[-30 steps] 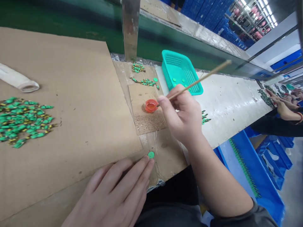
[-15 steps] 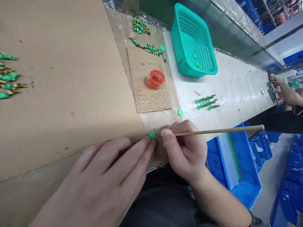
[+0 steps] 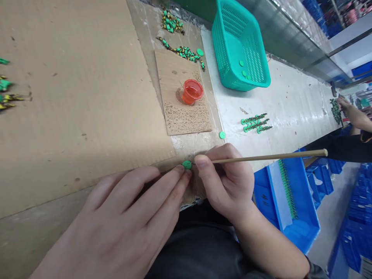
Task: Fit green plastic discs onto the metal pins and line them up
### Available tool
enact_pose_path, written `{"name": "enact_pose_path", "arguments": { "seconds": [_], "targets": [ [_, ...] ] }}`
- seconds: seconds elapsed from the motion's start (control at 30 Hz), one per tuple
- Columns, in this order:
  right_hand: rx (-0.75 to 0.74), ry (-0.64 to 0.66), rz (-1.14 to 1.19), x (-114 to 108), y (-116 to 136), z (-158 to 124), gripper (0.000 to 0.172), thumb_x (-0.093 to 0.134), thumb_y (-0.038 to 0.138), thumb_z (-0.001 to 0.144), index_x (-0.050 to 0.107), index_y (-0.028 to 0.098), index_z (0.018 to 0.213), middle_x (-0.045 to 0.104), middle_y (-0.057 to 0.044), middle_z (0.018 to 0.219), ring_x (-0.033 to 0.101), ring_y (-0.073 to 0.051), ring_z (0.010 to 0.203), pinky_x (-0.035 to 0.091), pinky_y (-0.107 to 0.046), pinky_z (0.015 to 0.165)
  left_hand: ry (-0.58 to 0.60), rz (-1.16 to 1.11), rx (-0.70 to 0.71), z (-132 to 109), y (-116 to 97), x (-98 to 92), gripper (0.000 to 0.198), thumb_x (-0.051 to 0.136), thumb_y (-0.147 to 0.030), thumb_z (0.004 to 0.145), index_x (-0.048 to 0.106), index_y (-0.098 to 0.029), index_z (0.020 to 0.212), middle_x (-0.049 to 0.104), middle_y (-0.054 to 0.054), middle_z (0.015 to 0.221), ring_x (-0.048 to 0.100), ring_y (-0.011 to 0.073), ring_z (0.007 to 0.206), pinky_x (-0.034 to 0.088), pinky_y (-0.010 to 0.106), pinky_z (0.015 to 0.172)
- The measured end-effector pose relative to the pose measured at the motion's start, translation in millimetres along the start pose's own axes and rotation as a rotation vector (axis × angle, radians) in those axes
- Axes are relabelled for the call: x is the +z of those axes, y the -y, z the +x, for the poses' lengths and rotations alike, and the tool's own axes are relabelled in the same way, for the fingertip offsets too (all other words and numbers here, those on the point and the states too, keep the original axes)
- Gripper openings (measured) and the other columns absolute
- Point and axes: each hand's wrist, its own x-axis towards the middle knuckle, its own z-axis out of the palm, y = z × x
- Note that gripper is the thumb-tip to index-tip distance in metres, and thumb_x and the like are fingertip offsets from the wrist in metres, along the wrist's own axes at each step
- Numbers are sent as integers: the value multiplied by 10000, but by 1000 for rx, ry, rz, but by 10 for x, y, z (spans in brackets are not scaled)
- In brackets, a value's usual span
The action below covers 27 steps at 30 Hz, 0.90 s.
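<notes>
My left hand (image 3: 124, 217) pinches a small green disc (image 3: 186, 165) between its fingertips at the near edge of the bench. In my right hand (image 3: 228, 180) is a thin wooden stick (image 3: 273, 157), gripped near its working end. A fine dark tip reaches from the right fingers to the disc's edge; whether it touches cannot be made out. Another green disc (image 3: 222, 135) lies just beyond my right hand. Farther off, a small red cup (image 3: 192, 92) of liquid stands on a speckled cardboard piece (image 3: 188, 122).
A teal basket (image 3: 219, 50) holds a few green discs. Green-and-dark twisted pieces lie in piles (image 3: 187, 53) and in short rows (image 3: 255, 123). Cardboard (image 3: 81, 97) covers the bench at left. Blue bins (image 3: 305, 228) stand at right, and a co-worker's hand (image 3: 353, 114) works at the far end.
The view has shifted slightly, so the bench items sit a little higher. Right thumb and stick have edged a little closer to the disc; the left hand keeps its pinch.
</notes>
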Motion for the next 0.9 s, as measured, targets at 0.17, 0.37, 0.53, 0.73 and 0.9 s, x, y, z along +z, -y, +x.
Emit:
{"name": "enact_pose_path", "arguments": {
  "seconds": [0.17,0.37,0.53,0.73,0.9],
  "targets": [
    [24,-17,-3,-12,8,-25,239,794,125,1138,673,273,995,681,68,829,662,-109,692,547,-283,671,71,70,57,-38,29,20,851,765,-314,1016,587,-449,1836,833,60,1605,754,450,1449,644,677,1181],
    [89,-196,90,-17,15,-57,152,757,251,1213,747,276,1063,690,63,796,647,-109,625,572,-262,606,18,182,145,159,-51,-12,787,668,-307,1139,488,-327,1905,841,76,1583,763,404,1310,594,613,1075],
    [111,-109,141,-100,51,-110,171,683,211,1230,838,283,1236,835,13,937,805,-140,791,671,-277,739,7,369,296,429,-164,-116,497,480,-239,1220,730,-176,1645,881,89,1434,741,353,1198,513,545,1007],
    [-140,95,-111,-117,-46,-116,264,660,59,1123,788,259,1240,908,-65,1134,885,-235,1076,734,-390,996,-38,360,342,490,-186,-155,383,562,-229,1223,773,-145,1531,886,102,1390,710,332,1188,515,517,1003],
    [-237,167,-148,-120,-62,-123,297,623,54,1103,790,257,1242,915,-66,1102,882,-258,1016,739,-407,935,-1,290,288,431,-267,-210,321,647,-177,1162,809,-195,1438,895,80,1379,718,283,1154,554,473,1009]
  ]
}}
